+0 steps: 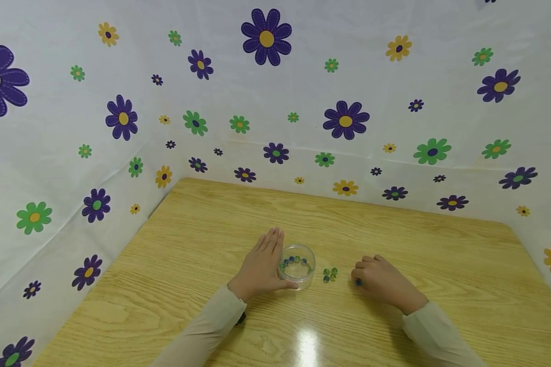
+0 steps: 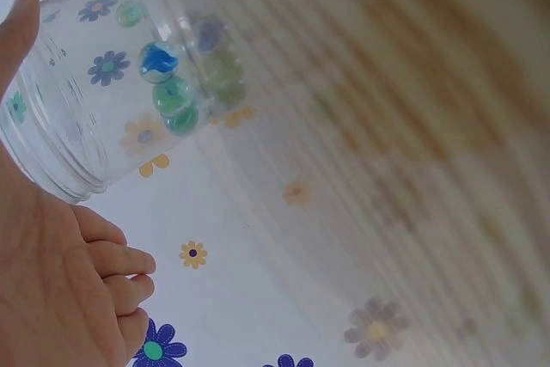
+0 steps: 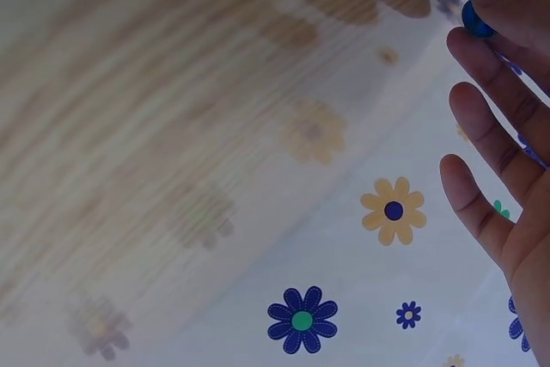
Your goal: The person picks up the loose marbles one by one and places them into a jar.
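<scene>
A clear round jar [image 1: 306, 283] stands upright on the table, with several blue and green marbles [image 1: 291, 260] on its bottom. My left hand [image 1: 259, 267] lies along the jar's left side, its fingers straight and its thumb stretched across the near side. In the left wrist view the jar [image 2: 77, 126] shows its threaded rim, close to the thumb. Between thumb and fingertip, my right hand [image 1: 385, 284] pinches a dark blue marble [image 3: 478, 20]. A small group of loose marbles [image 1: 333, 271] lies on the table between the jar and the right hand.
The wooden table [image 1: 202, 219] meets a white flowered cloth [image 1: 294, 92] at the back and sides. A dark object [image 1: 241, 318] shows under the left cuff. Light reflects off the table near its front.
</scene>
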A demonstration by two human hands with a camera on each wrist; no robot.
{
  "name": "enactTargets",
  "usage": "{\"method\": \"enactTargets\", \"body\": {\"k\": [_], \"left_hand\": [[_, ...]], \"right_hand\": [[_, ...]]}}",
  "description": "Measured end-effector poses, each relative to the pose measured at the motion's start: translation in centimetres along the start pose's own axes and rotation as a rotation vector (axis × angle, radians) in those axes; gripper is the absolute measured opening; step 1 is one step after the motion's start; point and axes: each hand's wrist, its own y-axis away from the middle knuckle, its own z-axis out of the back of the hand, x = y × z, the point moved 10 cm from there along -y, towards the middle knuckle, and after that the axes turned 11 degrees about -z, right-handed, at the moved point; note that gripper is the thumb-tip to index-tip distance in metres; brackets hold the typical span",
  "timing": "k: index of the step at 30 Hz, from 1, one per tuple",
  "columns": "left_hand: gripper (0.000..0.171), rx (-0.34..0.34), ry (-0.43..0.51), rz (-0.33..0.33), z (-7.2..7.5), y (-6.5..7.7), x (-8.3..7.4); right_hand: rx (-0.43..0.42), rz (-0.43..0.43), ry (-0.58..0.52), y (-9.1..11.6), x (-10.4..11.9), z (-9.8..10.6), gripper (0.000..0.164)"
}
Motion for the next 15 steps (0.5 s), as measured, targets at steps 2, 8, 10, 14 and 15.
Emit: {"method": "enactTargets", "body": {"k": [2,8,10,14,15], "left_hand": [[0.119,0.0,0.0,0.001,-0.02,0.01,0.01],[0.119,-0.001,-0.013,-0.001,-0.14,0.02,0.07],[0.119,-0.001,-0.024,-0.002,-0.2,-0.02,0.13],[0.119,-0.008,-0.035,-0.005,-0.21,-0.04,0.15],[0.119,-0.008,-0.035,-0.005,-0.21,-0.03,0.15]], "right_hand": [[-0.001,-0.006,-0.003,0.0,0.01,0.12,0.013],[-0.008,-0.012,-0.007,-0.09,-0.01,0.49,0.015],[-0.006,-0.015,-0.003,-0.14,-0.07,0.51,0.015],[-0.008,-0.014,0.001,-0.26,-0.02,0.57,0.014],[-0.017,-0.008,0.004,-0.28,0.05,0.66,0.015]]}}
